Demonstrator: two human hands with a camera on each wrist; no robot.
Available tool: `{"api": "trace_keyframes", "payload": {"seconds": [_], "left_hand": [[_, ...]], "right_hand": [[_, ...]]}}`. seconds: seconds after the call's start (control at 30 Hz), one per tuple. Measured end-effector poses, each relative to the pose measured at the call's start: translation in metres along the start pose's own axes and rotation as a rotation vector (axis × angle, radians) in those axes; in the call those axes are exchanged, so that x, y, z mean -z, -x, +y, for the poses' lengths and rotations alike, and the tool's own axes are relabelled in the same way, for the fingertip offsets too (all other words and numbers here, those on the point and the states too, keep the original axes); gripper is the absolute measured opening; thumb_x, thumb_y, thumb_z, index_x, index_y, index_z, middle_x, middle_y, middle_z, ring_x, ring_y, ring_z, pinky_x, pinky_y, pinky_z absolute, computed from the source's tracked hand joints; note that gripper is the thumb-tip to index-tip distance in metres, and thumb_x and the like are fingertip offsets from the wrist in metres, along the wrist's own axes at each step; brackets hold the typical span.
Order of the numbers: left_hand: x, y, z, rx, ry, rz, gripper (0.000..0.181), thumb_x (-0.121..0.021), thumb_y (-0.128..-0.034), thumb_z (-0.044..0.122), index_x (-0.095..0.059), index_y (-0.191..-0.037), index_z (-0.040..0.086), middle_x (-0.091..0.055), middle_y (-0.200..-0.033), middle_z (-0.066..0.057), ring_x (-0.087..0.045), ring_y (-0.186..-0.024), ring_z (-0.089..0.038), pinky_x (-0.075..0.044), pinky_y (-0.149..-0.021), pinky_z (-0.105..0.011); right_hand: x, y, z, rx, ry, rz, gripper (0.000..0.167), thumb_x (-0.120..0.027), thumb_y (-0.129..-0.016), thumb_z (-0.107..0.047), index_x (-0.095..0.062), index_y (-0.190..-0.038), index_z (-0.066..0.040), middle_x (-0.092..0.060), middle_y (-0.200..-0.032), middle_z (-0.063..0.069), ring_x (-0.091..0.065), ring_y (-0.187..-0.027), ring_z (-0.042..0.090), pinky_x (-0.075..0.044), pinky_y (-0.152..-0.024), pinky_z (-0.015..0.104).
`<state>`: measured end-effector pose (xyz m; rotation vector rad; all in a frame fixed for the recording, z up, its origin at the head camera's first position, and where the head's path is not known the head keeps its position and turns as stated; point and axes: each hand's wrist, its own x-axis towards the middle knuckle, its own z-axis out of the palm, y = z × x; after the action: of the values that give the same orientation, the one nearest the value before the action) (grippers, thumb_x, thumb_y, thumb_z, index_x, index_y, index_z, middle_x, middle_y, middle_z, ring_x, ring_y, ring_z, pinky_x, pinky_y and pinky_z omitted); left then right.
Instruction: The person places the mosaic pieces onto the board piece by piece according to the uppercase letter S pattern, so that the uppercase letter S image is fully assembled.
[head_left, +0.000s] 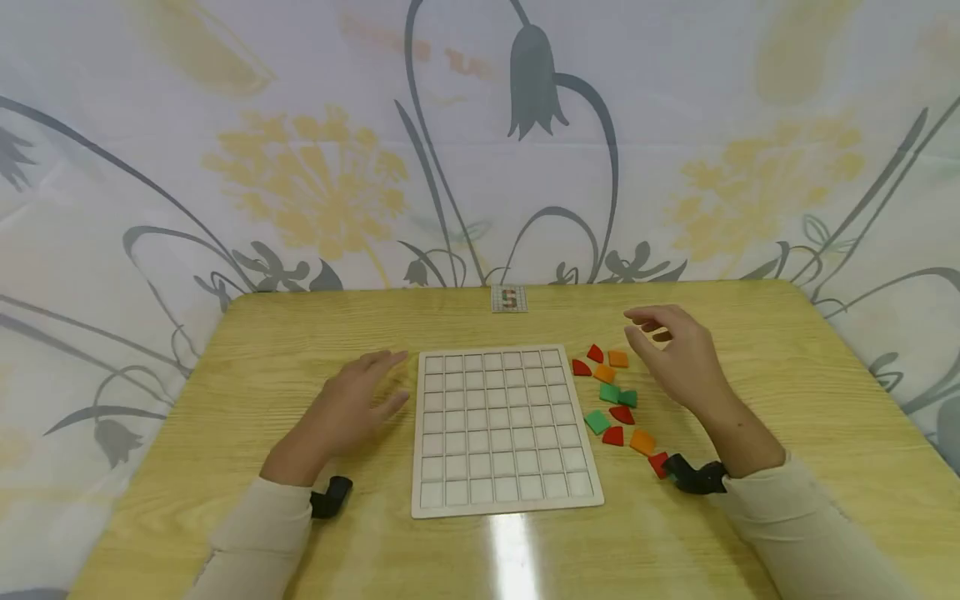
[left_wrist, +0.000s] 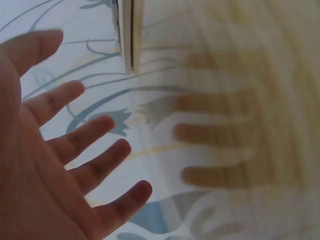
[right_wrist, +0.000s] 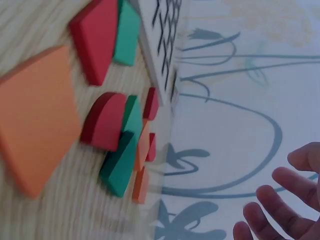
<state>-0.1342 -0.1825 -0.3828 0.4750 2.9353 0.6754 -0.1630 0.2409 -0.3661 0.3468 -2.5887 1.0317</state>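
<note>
A white board (head_left: 480,511) with a grid of square cells lies on the table between the two hands. My left hand (head_left: 348,408) is just left of the board, fingers spread and holding nothing; its palm (left_wrist: 45,170) shows in the left wrist view. To the right of the board lie several loose flat pieces: orange squares (head_left: 642,442), red quarter-rounds (head_left: 612,436), light green squares (head_left: 597,422) and a dark green piece (right_wrist: 120,167). Beyond them on the right, my right hand (head_left: 678,354) hovers with loosely bent fingers, gripping nothing.
A small card (head_left: 509,299) with a coloured pattern on a grid lies at the table's back edge. Behind the yellow wood-grain table (head_left: 337,325) hangs a flowered cloth (head_left: 465,167). Black camera mounts (head_left: 693,475) sit at both wrists, the right one partly covering a red piece.
</note>
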Motion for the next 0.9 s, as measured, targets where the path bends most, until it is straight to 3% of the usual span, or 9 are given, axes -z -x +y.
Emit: {"api": "trace_keyframes", "payload": {"seconds": [0.1,0.23,0.37,0.5,0.63,0.73,0.9], "left_hand": [[-0.007,0.003,0.002,0.028,0.027,-0.100,0.068,-0.061,-0.0989,0.042,-0.034,-0.158,0.022,-0.029,-0.163,-0.017,-0.027,-0.148,-0.045,-0.029,-0.113,-0.070],[-0.013,0.003,0.003,0.007,0.016,-0.154,0.076,-0.065,-0.0942,0.050,-0.033,-0.158,0.023,-0.025,-0.165,-0.016,-0.022,-0.151,-0.045,-0.022,-0.117,-0.068],[-0.015,0.002,0.000,-0.029,0.000,-0.171,0.081,-0.067,-0.0914,0.053,-0.035,-0.158,0.019,-0.026,-0.164,-0.018,-0.019,-0.152,-0.044,-0.014,-0.119,-0.068],[-0.014,0.004,-0.004,-0.041,-0.006,-0.192,0.085,-0.069,-0.0897,0.053,-0.034,-0.158,0.017,-0.024,-0.165,-0.017,-0.016,-0.153,-0.042,-0.011,-0.120,-0.068],[-0.014,0.005,-0.007,-0.055,0.007,-0.197,0.086,-0.069,-0.0892,0.055,-0.033,-0.158,0.019,-0.024,-0.165,-0.017,-0.017,-0.153,-0.042,-0.011,-0.120,-0.068],[-0.015,0.005,-0.007,-0.057,0.025,-0.192,0.086,-0.069,-0.0888,0.056,-0.033,-0.158,0.020,-0.024,-0.165,-0.016,-0.016,-0.154,-0.041,-0.009,-0.120,-0.067],[-0.019,0.003,-0.007,-0.052,0.025,-0.174,0.087,-0.070,-0.0880,0.056,-0.032,-0.159,0.021,-0.022,-0.166,-0.014,-0.015,-0.154,-0.039,-0.008,-0.121,-0.066]], "right_hand": [[-0.003,-0.001,-0.001,-0.007,-0.002,0.002,0.027,-0.063,-0.099,-0.016,-0.069,-0.121,-0.002,-0.066,-0.114,0.016,-0.060,-0.096,0.022,-0.044,-0.080,0.011],[-0.005,-0.005,-0.001,-0.016,-0.005,-0.012,0.026,-0.062,-0.100,-0.018,-0.070,-0.120,-0.002,-0.067,-0.111,0.015,-0.059,-0.092,0.018,-0.043,-0.077,0.008],[-0.007,-0.006,0.001,-0.030,0.002,-0.087,0.026,-0.061,-0.101,-0.021,-0.071,-0.118,-0.004,-0.067,-0.105,0.011,-0.058,-0.090,0.017,-0.045,-0.075,0.010],[-0.015,-0.004,0.005,-0.022,-0.003,-0.262,0.029,-0.062,-0.101,-0.022,-0.070,-0.122,-0.005,-0.067,-0.108,0.009,-0.058,-0.091,0.019,-0.050,-0.075,0.021],[-0.022,-0.002,0.009,-0.020,-0.023,-0.402,0.030,-0.066,-0.098,-0.018,-0.070,-0.125,-0.004,-0.066,-0.109,0.008,-0.054,-0.086,0.021,-0.049,-0.064,0.026],[-0.023,-0.004,0.011,-0.022,-0.004,-0.441,0.030,-0.067,-0.096,-0.014,-0.070,-0.124,-0.003,-0.065,-0.105,0.009,-0.051,-0.080,0.020,-0.046,-0.059,0.026],[-0.021,-0.008,0.013,0.018,0.069,-0.502,0.030,-0.066,-0.097,-0.015,-0.070,-0.124,-0.002,-0.065,-0.110,0.012,-0.052,-0.079,0.017,-0.047,-0.064,0.026]]}}
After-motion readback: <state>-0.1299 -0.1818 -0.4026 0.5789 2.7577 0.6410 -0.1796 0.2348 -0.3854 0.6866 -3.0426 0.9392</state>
